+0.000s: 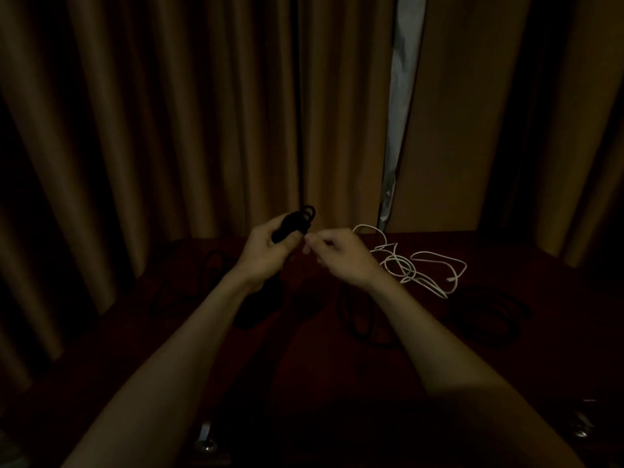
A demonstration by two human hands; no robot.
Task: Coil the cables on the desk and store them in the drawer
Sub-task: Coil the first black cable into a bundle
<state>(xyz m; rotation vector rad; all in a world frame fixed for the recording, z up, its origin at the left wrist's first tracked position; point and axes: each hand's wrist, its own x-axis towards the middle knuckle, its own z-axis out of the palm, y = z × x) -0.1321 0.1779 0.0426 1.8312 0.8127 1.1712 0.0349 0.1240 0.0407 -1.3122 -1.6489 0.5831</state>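
In the head view, dim light falls on a dark red desk (526, 261) that stands against brown pleated curtains (169, 130). The left hand (266, 251) is raised over the desk, its fingers curled round a small coiled bundle of black cable (297, 219) whose loops stick up past the thumb. The right hand (341, 258) sits just beside it, fingers curled and fingertips drawn together close to the bundle; whether they pinch a strand cannot be told in the gloom. A thin white cable (410, 261) lies in a loose tangle on the desk behind the right wrist. A heap of dark cable (489, 312) rests on the desk further right, faint against the surface.
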